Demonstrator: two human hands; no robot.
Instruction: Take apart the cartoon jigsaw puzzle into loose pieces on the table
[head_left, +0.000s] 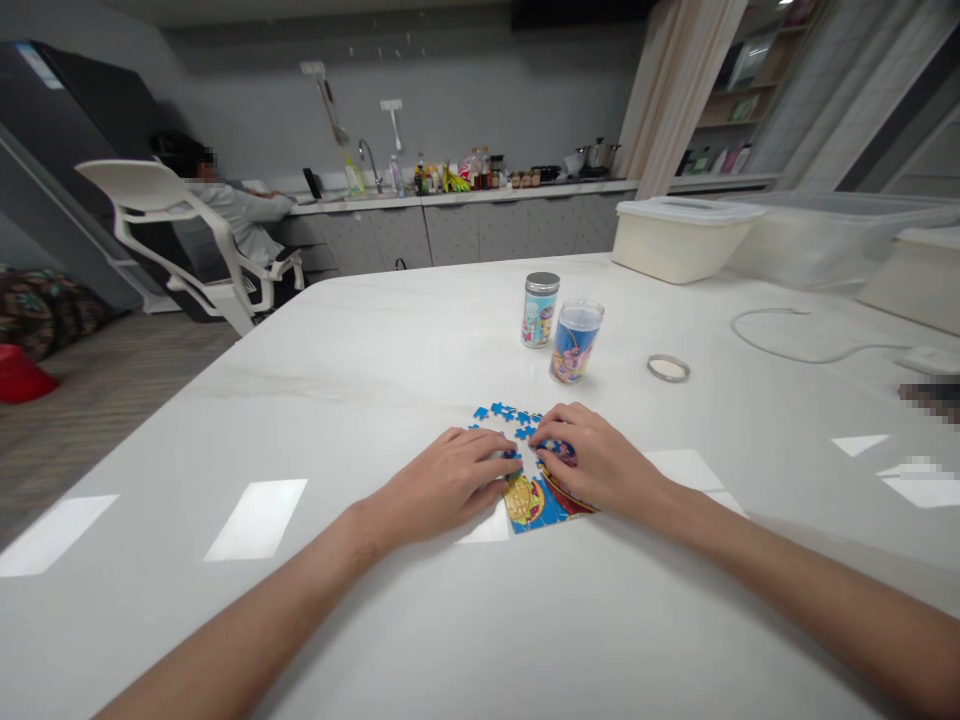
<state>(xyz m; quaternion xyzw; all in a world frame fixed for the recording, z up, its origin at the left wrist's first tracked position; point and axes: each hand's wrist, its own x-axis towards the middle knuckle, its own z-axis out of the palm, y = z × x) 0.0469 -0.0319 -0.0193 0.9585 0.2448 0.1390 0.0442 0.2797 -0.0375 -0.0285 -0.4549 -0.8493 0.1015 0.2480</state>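
A small, partly assembled jigsaw puzzle [534,500] with blue, yellow and red areas lies on the white table [375,400]. Both hands rest on it. My left hand [450,482] lies palm down over its left side, fingers stretched toward the middle and touching pieces. My right hand [596,462] covers the right side, fingers curled and pressing on pieces. Loose blue pieces [506,413] lie just beyond my fingertips. Behind the puzzle stand two printed puzzle cans: one with a metal lid [540,309], one with no lid [576,341]. A round lid [668,368] lies to their right.
White and clear plastic bins [682,237] stand at the table's far right, with a white cable [795,340] nearby. A person sits at the back left by a white chair [161,215]. A kitchen counter with bottles [465,178] runs along the far wall.
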